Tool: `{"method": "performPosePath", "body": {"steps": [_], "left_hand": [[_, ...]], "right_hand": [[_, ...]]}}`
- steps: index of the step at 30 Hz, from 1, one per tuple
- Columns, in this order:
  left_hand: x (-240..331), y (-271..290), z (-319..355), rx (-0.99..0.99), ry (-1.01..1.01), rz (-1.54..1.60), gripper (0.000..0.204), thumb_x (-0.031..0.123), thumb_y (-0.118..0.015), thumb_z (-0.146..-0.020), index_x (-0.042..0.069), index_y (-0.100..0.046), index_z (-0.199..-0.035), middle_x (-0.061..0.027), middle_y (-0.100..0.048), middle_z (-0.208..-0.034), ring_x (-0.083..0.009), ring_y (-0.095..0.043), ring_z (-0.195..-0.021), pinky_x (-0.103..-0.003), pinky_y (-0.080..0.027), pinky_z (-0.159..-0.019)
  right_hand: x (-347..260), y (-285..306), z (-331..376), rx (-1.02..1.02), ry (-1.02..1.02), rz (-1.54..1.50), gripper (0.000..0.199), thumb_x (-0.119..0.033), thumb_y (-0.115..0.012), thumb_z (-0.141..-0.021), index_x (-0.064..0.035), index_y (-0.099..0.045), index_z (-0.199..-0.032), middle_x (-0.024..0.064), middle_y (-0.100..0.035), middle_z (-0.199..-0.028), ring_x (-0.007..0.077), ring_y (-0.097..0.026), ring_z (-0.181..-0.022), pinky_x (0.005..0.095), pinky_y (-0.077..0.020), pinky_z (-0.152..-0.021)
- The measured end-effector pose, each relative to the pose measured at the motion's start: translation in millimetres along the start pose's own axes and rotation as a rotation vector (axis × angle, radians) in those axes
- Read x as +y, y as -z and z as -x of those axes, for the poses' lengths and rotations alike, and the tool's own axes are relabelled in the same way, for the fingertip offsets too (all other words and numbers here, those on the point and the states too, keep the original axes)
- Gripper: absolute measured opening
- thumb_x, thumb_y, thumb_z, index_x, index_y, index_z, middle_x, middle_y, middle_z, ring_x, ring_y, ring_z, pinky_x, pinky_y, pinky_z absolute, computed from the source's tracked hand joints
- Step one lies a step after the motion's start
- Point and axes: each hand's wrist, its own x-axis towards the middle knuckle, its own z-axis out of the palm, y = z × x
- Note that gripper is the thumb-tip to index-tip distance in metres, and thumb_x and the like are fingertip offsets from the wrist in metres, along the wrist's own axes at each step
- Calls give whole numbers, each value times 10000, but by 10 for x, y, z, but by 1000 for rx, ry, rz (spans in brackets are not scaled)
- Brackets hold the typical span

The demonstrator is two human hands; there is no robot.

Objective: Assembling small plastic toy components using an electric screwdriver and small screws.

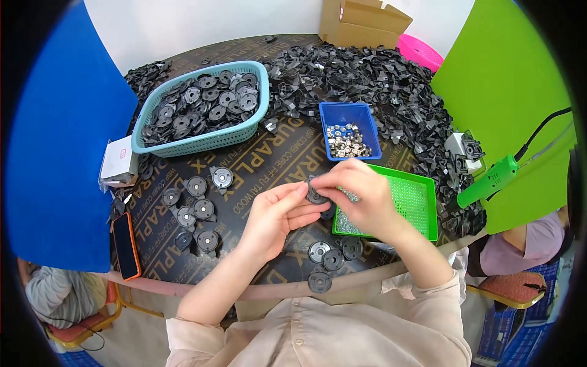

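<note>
Slipping from the pinch is the risk: the black disc part (pixel 316 196) is gripped only by fingertips above the counter (pixel 269 162), beside the green tray (pixel 428 211). Left hand (pixel 275 214) and right hand (pixel 361 196) are both pinched shut on it; a small fastener possibly hidden between fingers.

The black disc part (pixel 316 196) is mostly covered by the fingers of the left hand (pixel 275 214) and right hand (pixel 361 199). The right hand hides the green tray's (pixel 422 202) near-left corner. The cardboard box (pixel 364 21) is cut off by the top edge.
</note>
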Motion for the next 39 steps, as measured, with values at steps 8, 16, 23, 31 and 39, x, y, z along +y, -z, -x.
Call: {"method": "performPosePath", "body": {"steps": [8,16,23,31,39], "left_hand": [[-123,131,-12,31,111,124,198,243,-573,-953,60,-578,-1028,-114,-661,-1025,-236,-682,-935,-347,-548,-834],[-120,121,19,70,169,149,244,285,-526,-979,75,-583,-1090,-68,-651,-1041,-194,-655,-933,-360,-537,-828],[-180,147,22,7,200,107,266,249,-586,-953,52,-585,-1131,-75,-646,-1099,-164,-638,-983,-327,-532,-869],[-273,242,-31,120,148,102,225,194,-635,-921,41,-608,-1083,-64,-667,-1028,-157,-652,-926,-327,-537,-879],[-218,202,-46,117,150,128,261,189,-621,-925,30,-564,-1125,-89,-665,-1040,-216,-652,-1000,-343,-530,-870]], "right_hand": [[-20,-95,173,-87,-104,-104,259,31,-729,-698,-40,-684,-943,88,-652,-885,241,-620,-854,336,-522,-720],[4,-150,244,-124,-32,-29,341,-31,-780,-687,-47,-638,-997,73,-650,-1004,272,-597,-1008,367,-498,-852],[69,-18,220,-313,-155,-333,324,-23,-760,-741,-41,-608,-1026,75,-653,-1042,241,-590,-1071,368,-478,-901],[697,388,-36,107,-493,-227,252,-23,-711,-793,-33,-598,-1017,69,-666,-1012,180,-636,-945,351,-518,-838],[1848,712,-45,-351,-450,827,439,22,-652,-716,-90,-547,-1127,136,-615,-1018,345,-575,-1026,435,-488,-876]]}}
